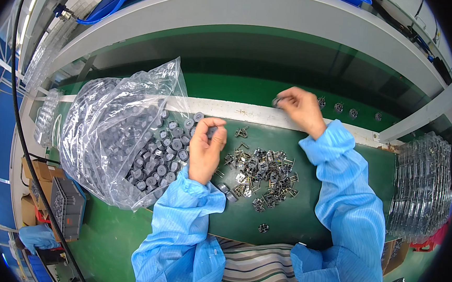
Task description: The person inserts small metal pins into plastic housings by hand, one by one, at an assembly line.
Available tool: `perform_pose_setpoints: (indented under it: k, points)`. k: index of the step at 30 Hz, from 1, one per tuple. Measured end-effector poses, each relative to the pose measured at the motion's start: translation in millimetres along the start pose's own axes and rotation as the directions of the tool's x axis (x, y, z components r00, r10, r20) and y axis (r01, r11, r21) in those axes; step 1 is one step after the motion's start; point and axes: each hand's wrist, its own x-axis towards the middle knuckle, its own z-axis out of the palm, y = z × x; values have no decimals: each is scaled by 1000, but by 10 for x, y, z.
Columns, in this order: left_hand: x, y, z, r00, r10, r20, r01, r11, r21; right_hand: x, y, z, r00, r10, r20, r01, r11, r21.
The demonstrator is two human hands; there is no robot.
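My left hand (204, 152) is curled at the right edge of a heap of grey round plastic caps (153, 167). One grey cap (212, 131) shows between its thumb and forefinger. Many of the caps lie inside a clear plastic bag (106, 127), and others spill from its mouth. Over the far green strip, beyond the white rail, my right hand (304, 111) pinches a small dark round part (277, 101); its detail is blurred. Between my forearms lies a pile of small black parts with metal pins (268, 175).
Several small round parts (338, 107) stand in a row on the far strip. A white rail (238, 110) crosses the bench. Stacked clear plastic trays (422, 186) stand at the right. One loose part (264, 228) lies near the front edge; a grey crate (66, 208) sits lower left.
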Motion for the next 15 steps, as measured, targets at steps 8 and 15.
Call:
perform_pose_setpoints:
  k: [8,15]
  points:
    - [10,-30,-103,997,-3,-79,6,999,45,-1,24,-67,849,-475,-232,213,708,-673]
    - [31,137,7,997,-75,31,77,995,-70,-299,-309,600,787,-546,286,582,812,-51]
